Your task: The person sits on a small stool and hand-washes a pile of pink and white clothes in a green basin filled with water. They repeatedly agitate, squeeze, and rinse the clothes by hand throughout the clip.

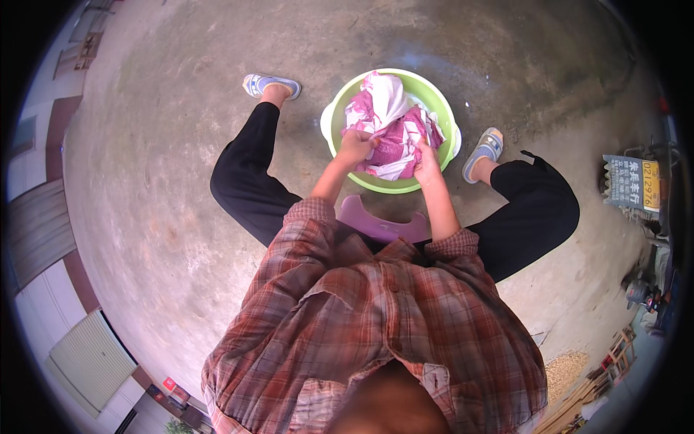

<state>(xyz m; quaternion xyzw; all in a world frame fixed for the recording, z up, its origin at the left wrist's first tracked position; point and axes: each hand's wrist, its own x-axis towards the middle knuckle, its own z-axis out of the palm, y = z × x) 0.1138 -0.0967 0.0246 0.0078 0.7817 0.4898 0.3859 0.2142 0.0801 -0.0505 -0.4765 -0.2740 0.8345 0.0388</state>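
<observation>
A round green plastic basin (391, 187) with pale handles stands on the concrete floor between my feet. Bunched pink and white patterned cloth (391, 144) fills much of it. My left hand (356, 147) grips a fold at the cloth's near left part, thumb and fingers pinched together. On the cloth's right side, my right hand (427, 160) holds another part of it, with its fingers partly hidden by the folds. A purple plastic stool (382, 222) shows below my forearms, just nearer to me than the basin.
My slippered feet (272, 87) rest on either side of the basin. At the far right stand a vehicle with a plate (631, 180) bearing writing, and wooden pieces (580, 399) beside a heap of grain-like material (566, 371). A building wall with a shutter (92, 361) lies far left.
</observation>
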